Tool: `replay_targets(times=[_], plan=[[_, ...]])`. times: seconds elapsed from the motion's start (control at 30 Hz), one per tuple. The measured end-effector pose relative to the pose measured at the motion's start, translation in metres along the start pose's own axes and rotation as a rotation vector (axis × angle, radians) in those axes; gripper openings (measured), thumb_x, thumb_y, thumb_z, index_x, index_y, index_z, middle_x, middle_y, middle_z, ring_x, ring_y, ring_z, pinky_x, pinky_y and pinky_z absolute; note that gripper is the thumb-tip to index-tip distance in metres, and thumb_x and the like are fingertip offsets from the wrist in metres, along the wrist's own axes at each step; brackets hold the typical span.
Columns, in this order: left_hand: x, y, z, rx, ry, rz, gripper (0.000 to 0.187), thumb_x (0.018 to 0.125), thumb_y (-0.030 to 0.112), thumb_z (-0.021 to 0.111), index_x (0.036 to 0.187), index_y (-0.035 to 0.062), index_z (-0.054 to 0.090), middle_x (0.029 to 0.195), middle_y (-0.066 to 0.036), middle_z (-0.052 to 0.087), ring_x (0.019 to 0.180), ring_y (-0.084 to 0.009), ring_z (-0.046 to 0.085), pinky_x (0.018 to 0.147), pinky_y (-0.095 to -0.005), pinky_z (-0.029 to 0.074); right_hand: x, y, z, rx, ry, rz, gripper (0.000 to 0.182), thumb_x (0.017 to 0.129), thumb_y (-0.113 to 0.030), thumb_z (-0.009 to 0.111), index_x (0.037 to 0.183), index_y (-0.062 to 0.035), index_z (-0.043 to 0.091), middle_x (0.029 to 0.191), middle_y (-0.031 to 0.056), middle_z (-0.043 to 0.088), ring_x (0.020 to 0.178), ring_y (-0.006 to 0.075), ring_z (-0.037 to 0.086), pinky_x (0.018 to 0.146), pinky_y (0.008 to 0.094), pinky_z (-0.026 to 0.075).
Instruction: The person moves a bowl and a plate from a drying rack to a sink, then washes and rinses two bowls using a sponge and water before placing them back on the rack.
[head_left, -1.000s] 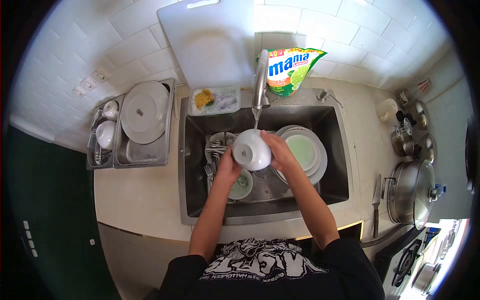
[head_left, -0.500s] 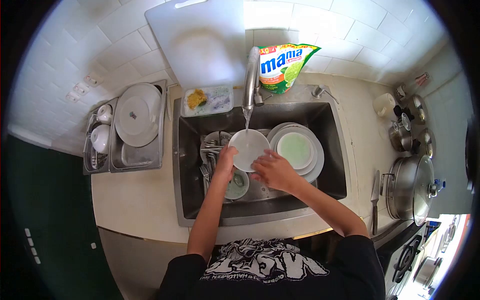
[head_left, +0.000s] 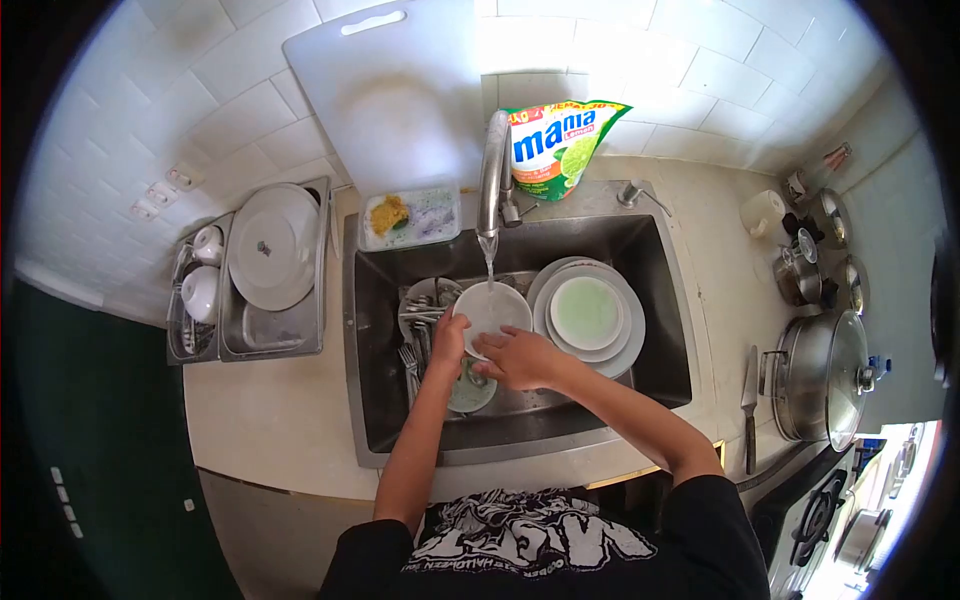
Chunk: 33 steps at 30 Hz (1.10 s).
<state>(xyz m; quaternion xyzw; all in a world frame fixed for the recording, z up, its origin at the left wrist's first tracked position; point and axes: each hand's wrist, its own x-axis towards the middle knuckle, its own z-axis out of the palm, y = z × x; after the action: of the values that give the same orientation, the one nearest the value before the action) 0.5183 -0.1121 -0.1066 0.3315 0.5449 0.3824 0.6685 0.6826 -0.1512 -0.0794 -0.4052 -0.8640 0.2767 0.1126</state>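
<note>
Head view: white bowl (head_left: 508, 308) right under the running tap (head_left: 492, 190)!

And here we are at the sink (head_left: 500, 454), where it looks like rinsing is in hand. Left hand (head_left: 449, 345) has the near-left rim, thumb on the edge; the rest of its fingers tuck out of sight, so I can't tell how they sit. Right hand (head_left: 525, 360) comes across palm down, fingers slightly spread, tips at the bowl's lower inside. Water (head_left: 490, 262) drops just beyond those tips, straight into the bowl. Left of the left fingers, cutlery (head_left: 424, 345); just below them, a smaller bowl (head_left: 468, 397) with suds; right of the right fingers, stacked plates (head_left: 636, 335).

What does the next move call for? I'd say a firm rim hold, the bowl kept in the stream, and right fingers sweeping the inside lightly; wet china could slip.

Now, what's changed! A second ago the base faced us, both hands cupping the sides; now it's the hollow. And since half a second ago, the right fingers have slid from the right rim to the lower inside.
</note>
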Motion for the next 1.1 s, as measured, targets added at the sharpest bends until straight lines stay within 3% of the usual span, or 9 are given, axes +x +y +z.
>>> replay_targets(times=[0.1,0.2,0.3,0.5,0.7,0.8,0.9,1.0,1.1], plan=[[0.007,-0.013,0.002,-0.049,-0.012,-0.01,0.047,0.071,0.016,0.047,0.115,-0.0002,0.053,0.096,-0.011,0.059,0.084,-0.0218,0.06,0.068,-0.0323,0.05,-0.014,-0.008,-0.023,-0.117,-0.102,0.003,0.04,0.088,-0.036,0.054,0.111,-0.004,0.06,0.113,0.0129,0.061,0.105,0.0268,0.061,0.106,0.0415,0.034],[-0.001,-0.001,0.006,-0.091,-0.045,-0.048,0.047,0.069,0.015,0.047,0.113,-0.0015,0.054,0.096,-0.011,0.059,0.082,-0.0224,0.062,0.067,-0.0329,0.052,-0.027,0.001,-0.061,-0.288,-0.215,0.006,0.033,0.082,-0.032,0.06,0.104,-0.0078,0.063,0.114,0.0084,0.061,0.112,0.0216,0.057,0.11,0.043,0.028],[0.001,0.004,0.004,-0.053,-0.119,-0.126,0.047,0.069,0.015,0.046,0.112,-0.002,0.054,0.095,-0.011,0.06,0.082,-0.023,0.063,0.07,-0.0344,0.053,-0.037,0.032,-0.065,-0.537,0.087,-0.157,0.029,0.076,-0.026,0.062,0.102,-0.0119,0.065,0.12,0.0023,0.059,0.123,0.0176,0.048,0.114,0.0451,0.022],[0.007,0.001,0.01,-0.119,-0.258,-0.228,0.042,0.085,0.028,0.049,0.117,0.0009,0.053,0.103,-0.01,0.062,0.091,-0.022,0.063,0.079,-0.0366,0.052,-0.001,0.043,-0.079,-0.46,0.051,-0.23,0.039,0.077,-0.006,0.056,0.115,-0.0143,0.062,0.131,-0.002,0.053,0.132,0.0189,0.038,0.115,0.0476,0.017],[0.008,0.008,0.003,-0.231,-0.259,-0.077,0.047,0.094,0.04,0.046,0.123,0.0038,0.051,0.114,-0.01,0.061,0.103,-0.0216,0.061,0.09,-0.0362,0.047,0.009,0.009,-0.102,-0.512,-0.178,-0.029,0.043,0.076,0.001,0.054,0.119,-0.0071,0.058,0.132,0.0072,0.052,0.132,0.0287,0.038,0.111,0.0449,0.028],[0.011,0.01,0.001,-0.239,-0.197,-0.038,0.048,0.095,0.042,0.045,0.124,0.0044,0.051,0.116,-0.01,0.06,0.104,-0.0218,0.06,0.09,-0.0359,0.046,0.017,0.007,-0.102,-0.044,-0.055,0.182,0.047,0.075,-0.001,0.056,0.122,-0.0039,0.054,0.132,0.015,0.051,0.131,0.0327,0.038,0.109,0.0468,0.03],[0.003,0.017,0.013,-0.306,-0.151,-0.042,0.048,0.095,0.044,0.045,0.123,0.0046,0.052,0.117,-0.009,0.059,0.103,-0.0217,0.06,0.09,-0.0357,0.046,0.03,0.014,-0.049,-0.277,0.293,0.142,0.053,0.074,-0.004,0.059,0.126,0.0004,0.049,0.132,0.0211,0.049,0.127,0.034,0.042,0.107,0.0453,0.032],[0.027,-0.018,0.011,-0.342,-0.081,0.018,0.052,0.093,0.044,0.049,0.125,0.0031,0.048,0.117,-0.01,0.058,0.104,-0.0231,0.059,0.088,-0.0386,0.047,0.04,0.009,-0.017,-0.505,0.402,0.061,0.046,0.083,-0.014,0.053,0.126,0.0009,0.045,0.129,0.0246,0.049,0.113,0.0394,0.053,0.097,0.0436,0.043],[0.027,-0.019,0.014,-0.305,-0.076,0.067,0.056,0.092,0.045,0.051,0.128,0.0015,0.046,0.118,-0.011,0.057,0.107,-0.0244,0.058,0.09,-0.0419,0.045,0.04,0.001,-0.008,-0.036,0.156,0.327,0.044,0.086,-0.022,0.055,0.122,0.0016,0.049,0.129,0.0264,0.048,0.104,0.0373,0.059,0.094,0.0416,0.045]])
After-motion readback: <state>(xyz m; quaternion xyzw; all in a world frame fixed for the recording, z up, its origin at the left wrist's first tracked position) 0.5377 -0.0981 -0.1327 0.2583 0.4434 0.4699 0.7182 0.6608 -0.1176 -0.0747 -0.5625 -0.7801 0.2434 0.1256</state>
